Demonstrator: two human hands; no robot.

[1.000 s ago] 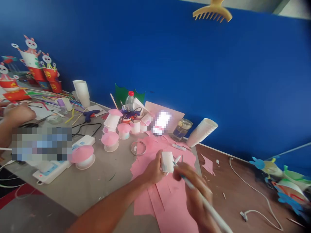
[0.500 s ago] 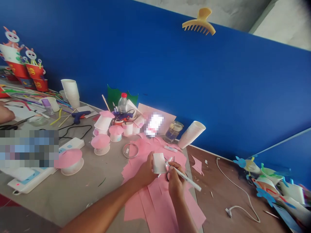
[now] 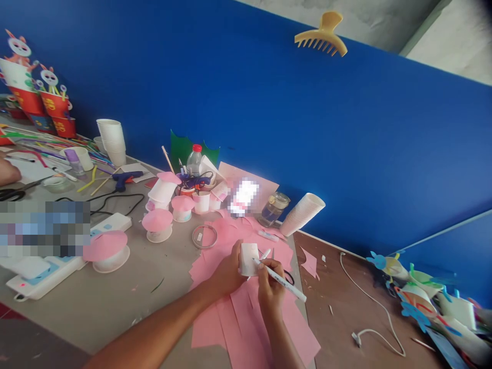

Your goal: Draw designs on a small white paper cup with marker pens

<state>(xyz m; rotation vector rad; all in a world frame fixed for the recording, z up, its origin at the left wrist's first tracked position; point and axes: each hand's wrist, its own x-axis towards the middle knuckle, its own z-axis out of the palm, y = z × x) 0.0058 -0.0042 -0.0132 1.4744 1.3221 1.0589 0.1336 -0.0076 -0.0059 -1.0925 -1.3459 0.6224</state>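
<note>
My left hand (image 3: 231,271) is closed around a small white paper cup (image 3: 249,258), gripping it from its left side. Between the fingers of my right hand (image 3: 271,287) is a white marker (image 3: 286,285), its tip at the cup's right side. I cannot tell whether the tip touches the cup. Beneath both hands lie overlapping sheets of pink paper (image 3: 215,328). Scissors (image 3: 289,277) show partly behind my right hand. Further up the paper rests another marker (image 3: 268,236), and a ring of tape (image 3: 204,237) lies to the left.
Pink-topped paper cups (image 3: 157,221) stand left, near a power strip (image 3: 111,225) and glue gun (image 3: 126,179). Behind are a lit phone (image 3: 244,197), a glass jar (image 3: 274,209) and stacked cups (image 3: 303,214). A white cable (image 3: 378,292) lies right. Another person's hand (image 3: 8,171) is far left.
My right hand has moved left with the marker, bringing its tip to the cup. More of the scissors now shows to the right of that hand. The view has shifted slightly.
</note>
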